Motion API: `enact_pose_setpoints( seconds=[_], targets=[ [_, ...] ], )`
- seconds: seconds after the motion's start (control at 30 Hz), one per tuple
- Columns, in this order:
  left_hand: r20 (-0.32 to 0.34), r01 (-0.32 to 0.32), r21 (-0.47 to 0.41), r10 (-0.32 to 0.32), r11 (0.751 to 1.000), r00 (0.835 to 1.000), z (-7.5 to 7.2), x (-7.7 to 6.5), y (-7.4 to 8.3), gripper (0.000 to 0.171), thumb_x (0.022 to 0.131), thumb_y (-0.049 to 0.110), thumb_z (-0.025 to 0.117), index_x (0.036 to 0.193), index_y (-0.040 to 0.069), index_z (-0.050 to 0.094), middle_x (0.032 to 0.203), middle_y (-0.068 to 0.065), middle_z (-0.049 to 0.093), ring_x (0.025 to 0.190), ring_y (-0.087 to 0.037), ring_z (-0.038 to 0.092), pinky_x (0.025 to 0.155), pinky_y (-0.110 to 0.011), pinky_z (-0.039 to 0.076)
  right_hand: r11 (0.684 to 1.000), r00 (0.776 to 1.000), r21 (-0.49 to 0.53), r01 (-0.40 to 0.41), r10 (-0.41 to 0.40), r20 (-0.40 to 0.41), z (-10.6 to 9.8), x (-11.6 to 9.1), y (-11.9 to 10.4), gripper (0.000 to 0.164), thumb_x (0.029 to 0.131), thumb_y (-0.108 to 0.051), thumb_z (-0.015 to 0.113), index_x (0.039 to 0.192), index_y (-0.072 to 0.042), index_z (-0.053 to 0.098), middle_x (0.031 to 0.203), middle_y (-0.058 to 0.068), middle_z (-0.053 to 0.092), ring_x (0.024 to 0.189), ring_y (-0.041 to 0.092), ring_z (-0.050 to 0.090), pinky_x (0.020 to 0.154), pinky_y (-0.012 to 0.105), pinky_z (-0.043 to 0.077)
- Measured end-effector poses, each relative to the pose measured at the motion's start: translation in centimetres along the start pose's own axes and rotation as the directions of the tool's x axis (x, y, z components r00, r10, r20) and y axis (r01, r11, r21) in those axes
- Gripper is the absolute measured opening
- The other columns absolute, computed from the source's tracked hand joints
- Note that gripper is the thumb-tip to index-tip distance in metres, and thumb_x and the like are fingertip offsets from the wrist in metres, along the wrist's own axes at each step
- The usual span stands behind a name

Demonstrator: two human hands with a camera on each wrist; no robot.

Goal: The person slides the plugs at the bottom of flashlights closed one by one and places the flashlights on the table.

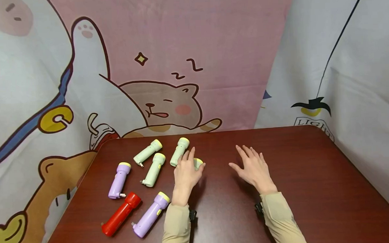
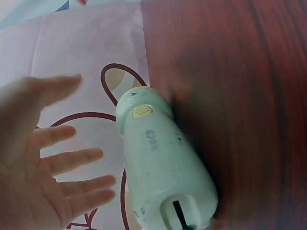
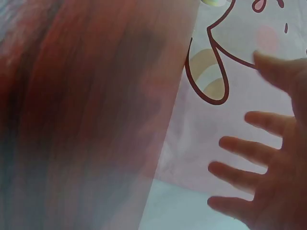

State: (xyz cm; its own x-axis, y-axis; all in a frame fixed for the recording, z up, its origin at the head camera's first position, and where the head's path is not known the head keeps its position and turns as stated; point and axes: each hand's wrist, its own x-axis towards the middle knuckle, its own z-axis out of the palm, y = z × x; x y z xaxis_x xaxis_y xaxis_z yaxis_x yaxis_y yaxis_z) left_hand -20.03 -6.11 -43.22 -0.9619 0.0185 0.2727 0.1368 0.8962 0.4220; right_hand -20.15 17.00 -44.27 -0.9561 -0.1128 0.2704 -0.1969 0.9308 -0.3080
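My left hand hovers with its fingers spread over a pale green flashlight, hiding most of that flashlight in the head view. The left wrist view shows this green flashlight lying on the table, with a pale yellow switch and a dark slot at its near end; the fingers appear apart from it. Just beyond the left fingertips lies another green flashlight. To the right, my right hand is held above the bare tabletop, fingers straight and spread, holding nothing; the right wrist view shows the same hand.
On the left of the brown table lie two more green flashlights, one farther and one nearer. Near them are a purple flashlight, another purple flashlight and a red flashlight. A cartoon-printed cloth hangs behind.
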Motion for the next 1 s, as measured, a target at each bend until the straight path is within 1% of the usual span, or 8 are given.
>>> enact_pose_setpoints(
  seconds=[0.13,0.23,0.27,0.33,0.43,0.67,0.87,1.0],
  targets=[
    [-0.029,0.033,0.040,-0.032,0.999,0.999,-0.5,-0.4,0.1,0.053,0.075,0.033,0.079,0.118,0.008,0.061,0.107,-0.014,0.066,0.095,-0.038,0.064,0.067,-0.052,0.053,0.999,0.998,-0.020,0.040,-0.041,-0.049,-0.2,-0.3,0.2,0.054,0.084,-0.038,0.068,0.129,-0.009,0.057,0.122,0.018,0.062,0.108,0.040,0.060,0.086,0.056,0.050],
    [0.011,0.079,0.086,-0.080,0.993,0.997,-0.6,-0.6,0.0,0.046,0.067,0.034,0.084,0.096,0.004,0.064,0.089,-0.014,0.066,0.079,-0.038,0.064,0.061,-0.050,0.051,0.999,0.997,-0.018,0.047,-0.048,-0.059,-0.4,-0.5,0.2,0.044,0.083,-0.031,0.071,0.120,-0.009,0.063,0.111,0.016,0.067,0.094,0.037,0.064,0.067,0.051,0.053],
    [0.033,0.094,0.098,-0.098,0.991,0.995,-0.6,-0.6,0.0,0.047,0.065,0.035,0.086,0.092,0.004,0.063,0.086,-0.014,0.066,0.078,-0.038,0.064,0.061,-0.049,0.051,0.999,0.997,-0.013,0.046,-0.046,-0.058,-0.5,-0.6,0.1,0.041,0.083,-0.029,0.072,0.118,-0.009,0.064,0.109,0.015,0.068,0.092,0.036,0.065,0.065,0.050,0.053],
    [0.067,0.118,0.116,-0.127,0.986,0.990,-0.4,-0.7,-0.1,0.050,0.060,0.036,0.088,0.087,0.004,0.062,0.085,-0.014,0.065,0.077,-0.039,0.064,0.060,-0.048,0.050,0.999,0.998,-0.006,0.042,-0.042,-0.052,-0.6,-0.7,0.0,0.038,0.083,-0.028,0.072,0.116,-0.009,0.065,0.107,0.014,0.069,0.090,0.035,0.065,0.062,0.049,0.053],
    [0.090,0.134,0.148,-0.148,0.980,0.985,0.0,-0.7,-0.3,0.053,0.058,0.035,0.090,0.089,0.003,0.062,0.088,-0.013,0.064,0.078,-0.038,0.064,0.061,-0.047,0.050,0.999,0.998,0.000,0.038,-0.038,-0.044,-0.6,-1.0,-0.2,0.035,0.083,-0.027,0.071,0.114,-0.009,0.066,0.107,0.013,0.069,0.089,0.035,0.066,0.061,0.050,0.052],
    [0.067,0.128,0.180,-0.142,0.975,0.988,0.5,-0.7,-0.7,0.048,0.058,0.028,0.091,0.087,0.003,0.062,0.083,-0.013,0.063,0.075,-0.037,0.064,0.059,-0.046,0.051,0.999,0.998,0.016,0.050,-0.049,-0.040,-0.6,-1.4,-0.7,0.033,0.083,-0.026,0.070,0.112,-0.010,0.068,0.106,0.011,0.070,0.091,0.035,0.066,0.063,0.051,0.052],
    [0.052,0.120,0.162,-0.130,0.980,0.990,0.4,-0.5,-1.0,0.043,0.057,0.027,0.090,0.080,0.005,0.062,0.078,-0.014,0.065,0.071,-0.038,0.064,0.055,-0.046,0.050,0.995,0.993,0.026,0.094,-0.092,-0.072,-0.6,-1.6,-1.1,0.032,0.081,-0.025,0.072,0.109,-0.011,0.069,0.104,0.010,0.070,0.094,0.032,0.066,0.065,0.049,0.053],
    [0.020,0.108,0.129,-0.112,0.986,0.994,0.5,-0.6,-1.1,0.038,0.056,0.024,0.090,0.073,0.007,0.061,0.075,-0.013,0.065,0.067,-0.037,0.064,0.053,-0.045,0.048,0.993,0.990,0.037,0.108,-0.104,-0.094,-0.7,-1.7,-1.4,0.030,0.081,-0.025,0.073,0.109,-0.012,0.069,0.104,0.009,0.071,0.096,0.031,0.065,0.066,0.049,0.054]
  ],
)
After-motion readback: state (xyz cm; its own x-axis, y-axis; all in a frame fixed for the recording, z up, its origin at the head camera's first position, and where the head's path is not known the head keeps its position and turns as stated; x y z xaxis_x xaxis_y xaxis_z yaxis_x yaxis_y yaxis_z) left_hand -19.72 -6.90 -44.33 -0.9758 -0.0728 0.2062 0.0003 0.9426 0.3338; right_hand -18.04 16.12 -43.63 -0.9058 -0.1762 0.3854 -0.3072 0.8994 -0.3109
